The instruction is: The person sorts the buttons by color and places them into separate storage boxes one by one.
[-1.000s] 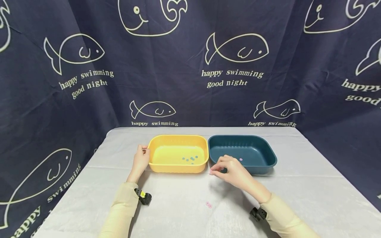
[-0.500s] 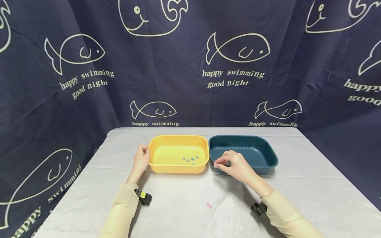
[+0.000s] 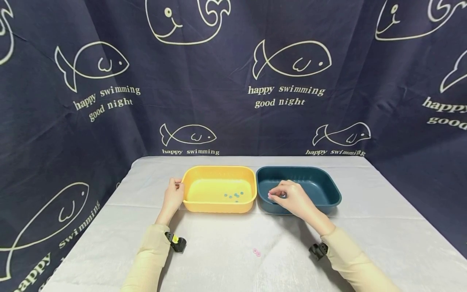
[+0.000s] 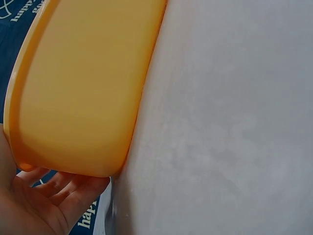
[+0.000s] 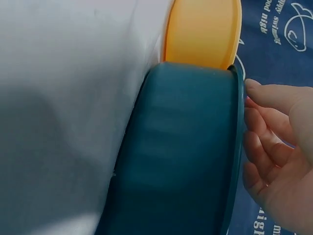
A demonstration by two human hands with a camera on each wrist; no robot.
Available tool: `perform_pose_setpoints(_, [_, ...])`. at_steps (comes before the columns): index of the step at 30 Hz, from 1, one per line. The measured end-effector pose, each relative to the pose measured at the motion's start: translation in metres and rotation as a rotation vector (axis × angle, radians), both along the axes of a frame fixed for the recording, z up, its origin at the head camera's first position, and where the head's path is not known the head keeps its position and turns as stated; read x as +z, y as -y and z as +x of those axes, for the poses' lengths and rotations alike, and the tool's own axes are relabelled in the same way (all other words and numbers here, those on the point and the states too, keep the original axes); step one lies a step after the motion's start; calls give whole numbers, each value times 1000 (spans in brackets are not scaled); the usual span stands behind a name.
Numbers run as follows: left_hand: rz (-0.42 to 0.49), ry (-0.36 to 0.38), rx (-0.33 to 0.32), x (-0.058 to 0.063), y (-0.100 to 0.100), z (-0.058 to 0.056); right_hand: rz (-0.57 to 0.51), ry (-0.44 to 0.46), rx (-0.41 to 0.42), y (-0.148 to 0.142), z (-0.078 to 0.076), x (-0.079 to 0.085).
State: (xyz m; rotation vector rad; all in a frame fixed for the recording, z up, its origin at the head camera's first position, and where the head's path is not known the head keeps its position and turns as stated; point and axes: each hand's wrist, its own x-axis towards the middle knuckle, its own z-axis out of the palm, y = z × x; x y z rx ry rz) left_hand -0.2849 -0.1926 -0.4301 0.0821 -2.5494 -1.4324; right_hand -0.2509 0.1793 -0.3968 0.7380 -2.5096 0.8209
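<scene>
In the head view, my right hand (image 3: 295,196) pinches a small pink button (image 3: 269,196) between thumb and fingertips over the dark teal basin (image 3: 333,198). In the right wrist view the fingertips are by the basin's rim, and only a sliver of pink shows between them. My left hand (image 3: 173,198) holds the left end of the yellow basin (image 3: 219,207), its fingers against the outer wall in the left wrist view. Several small blue buttons (image 3: 236,196) lie on the yellow basin's floor. Part of the teal basin's inside is hidden behind my right hand.
Two pink buttons (image 3: 257,252) lie together on the pale tablecloth (image 3: 219,259), in front of the basins. The basins stand side by side, ends meeting. Behind the table hangs a dark blue curtain (image 3: 233,121) with fish prints.
My right hand has moved right and away from me, from the teal basin's near left corner to over it, carrying the pink button. My left hand stays at the yellow basin.
</scene>
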Motion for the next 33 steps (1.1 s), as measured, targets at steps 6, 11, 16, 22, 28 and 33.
perform_pose_setpoints(6, [18,19,-7,0,1,-2,11,36,-26,-4,-4,-1])
perform_pose_setpoints(11, [11,51,-1,1,0,-3,31,72,-58,-9,-7,-2])
perform_pose_setpoints(16, [7,45,-1,-1,1,-4,60,89,-88,-14,-10,-3])
perform_pose_setpoints(22, [9,46,3,-3,2,-5,80,108,-126,-20,-14,-6])
perform_pose_setpoints(28, [22,53,3,-3,2,-6,96,131,-153,-24,-15,-7])
perform_pose_setpoints(33, [26,53,2,-3,2,-6,105,133,-173,-27,-18,-7])
